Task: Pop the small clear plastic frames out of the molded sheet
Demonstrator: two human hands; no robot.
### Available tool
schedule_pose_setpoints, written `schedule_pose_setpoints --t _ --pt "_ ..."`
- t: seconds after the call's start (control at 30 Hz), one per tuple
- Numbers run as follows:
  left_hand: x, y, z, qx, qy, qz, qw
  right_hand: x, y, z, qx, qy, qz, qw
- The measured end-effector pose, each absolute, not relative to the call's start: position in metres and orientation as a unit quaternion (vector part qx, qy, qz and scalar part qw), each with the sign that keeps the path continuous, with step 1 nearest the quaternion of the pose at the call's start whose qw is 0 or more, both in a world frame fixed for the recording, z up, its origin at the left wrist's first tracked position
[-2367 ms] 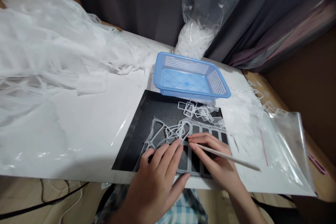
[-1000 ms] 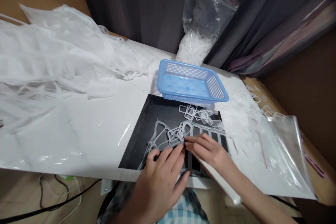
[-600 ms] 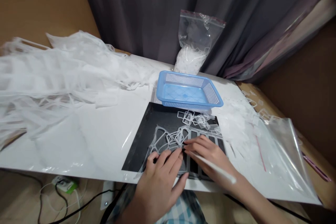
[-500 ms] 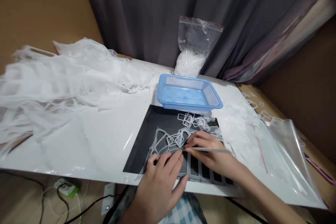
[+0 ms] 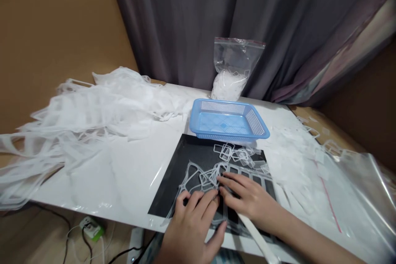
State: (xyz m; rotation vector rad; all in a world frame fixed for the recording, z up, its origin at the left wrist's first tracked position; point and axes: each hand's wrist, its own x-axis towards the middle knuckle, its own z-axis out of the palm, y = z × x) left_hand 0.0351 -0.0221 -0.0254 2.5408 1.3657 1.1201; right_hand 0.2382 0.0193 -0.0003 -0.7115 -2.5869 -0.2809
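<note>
Item: translucent frame sheet [image 5: 213,181] on black mat [image 5: 179,173], near bench [image 5: 130,165] edge.
Left hand [image 5: 193,225] flat, pinning sheet; right hand [image 5: 250,202] clamped on white stick [image 5: 256,241], fingertips meeting for peeling.

I see white table [image 5: 130,165] against tan wall [image 5: 55,29]; dark grey curtain [image 5: 185,20] hangs behind; wood floor below, cables [image 5: 77,235] and plug there.
</note>
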Motion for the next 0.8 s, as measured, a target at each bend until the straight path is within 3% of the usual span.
schedule_pose_setpoints --t 0.53,0.63,0.8 --pt "0.035 -0.023 -0.023 0.818 0.443 0.364 0.050 0.252 0.032 0.008 -0.356 -0.886 -0.127 0.267" --pt "0.036 -0.023 -0.022 0.817 0.441 0.367 0.049 0.254 0.037 0.009 -0.374 -0.881 -0.056 0.286" --pt "0.034 -0.023 -0.022 0.825 0.435 0.360 0.036 0.251 0.039 0.015 -0.424 -0.802 0.199 0.370"
